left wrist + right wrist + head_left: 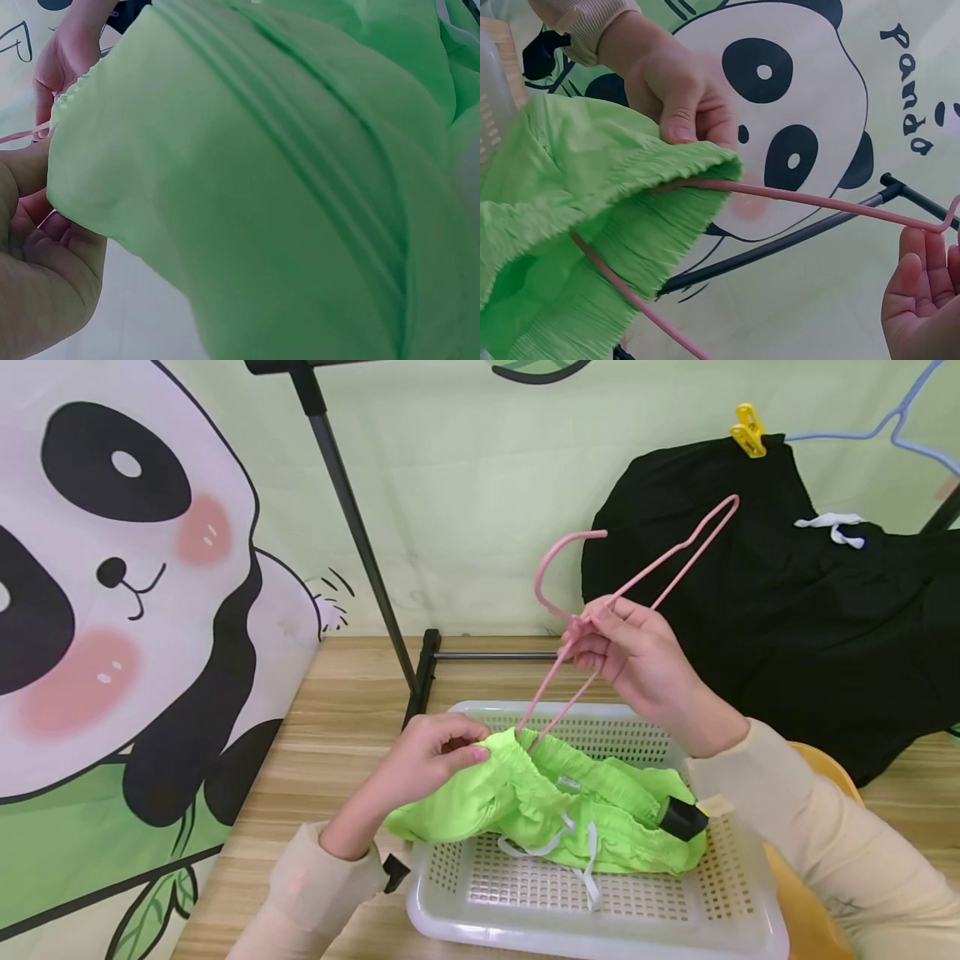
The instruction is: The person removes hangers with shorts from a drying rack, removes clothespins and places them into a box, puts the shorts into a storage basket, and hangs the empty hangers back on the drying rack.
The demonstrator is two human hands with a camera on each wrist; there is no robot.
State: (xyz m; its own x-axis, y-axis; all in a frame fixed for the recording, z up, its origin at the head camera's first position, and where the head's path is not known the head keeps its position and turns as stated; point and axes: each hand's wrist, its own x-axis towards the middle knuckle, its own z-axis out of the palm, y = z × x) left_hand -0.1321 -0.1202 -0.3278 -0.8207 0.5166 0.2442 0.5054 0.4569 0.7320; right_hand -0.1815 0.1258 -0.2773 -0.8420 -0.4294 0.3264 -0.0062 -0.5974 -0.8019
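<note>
My left hand (431, 758) pinches the elastic waistband of lime-green shorts (480, 797) at its left corner. White drawstrings (591, 860) hang from the front of the shorts. My right hand (637, 656) grips a pink hanger (678, 564) near its hook, holding it tilted above the basket. One end of the hanger goes into the open waistband; in the right wrist view the pink hanger (802, 196) passes inside close to the left fingertips. The left wrist view is mostly filled by the green fabric (225, 180), with the left hand (45, 255) at its edge.
Under the shorts stands a white perforated basket (517, 927) on the wooden table (352, 693). Black shorts (787, 610) hang at right from a blue hanger (900, 427) with a yellow clip (748, 431). A dark rack post (360, 527) rises behind. An orange-yellow object (806, 893) is partly hidden beside the basket.
</note>
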